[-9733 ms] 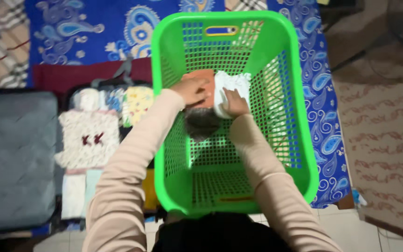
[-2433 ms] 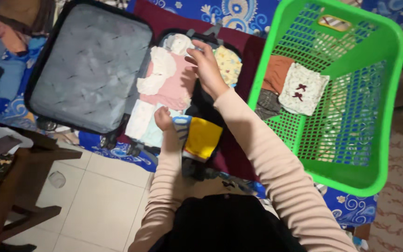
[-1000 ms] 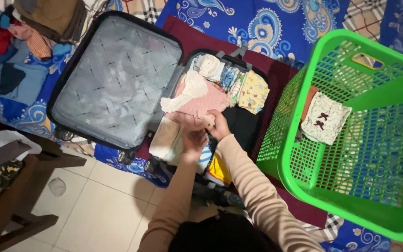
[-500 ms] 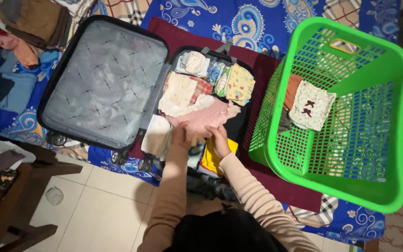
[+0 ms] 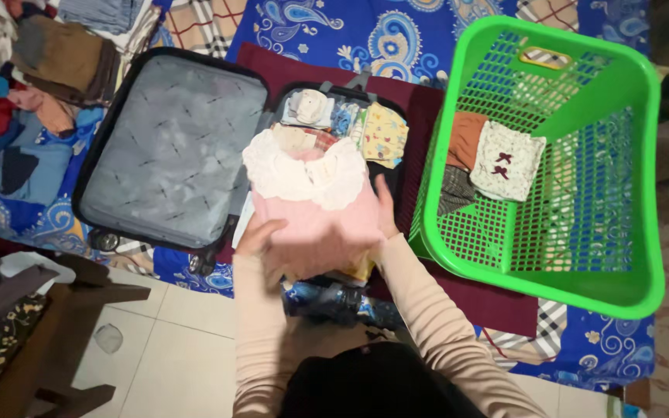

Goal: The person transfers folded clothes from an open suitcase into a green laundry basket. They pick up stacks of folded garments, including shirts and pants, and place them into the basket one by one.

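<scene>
A person holds a pink garment [image 5: 320, 224] with a white lace collar over the open suitcase [image 5: 172, 147], the left hand [image 5: 255, 236] curled on its left edge and the right hand [image 5: 385, 209] flat along its right edge; collar points away from the person, hem toward them, both hands equally near. Folded clothes [image 5: 385, 133] fill the suitcase beneath, while a green basket [image 5: 582, 290] to the right holds a white piece with dark red bows [image 5: 507, 160] beside an orange one [image 5: 466, 138]
</scene>
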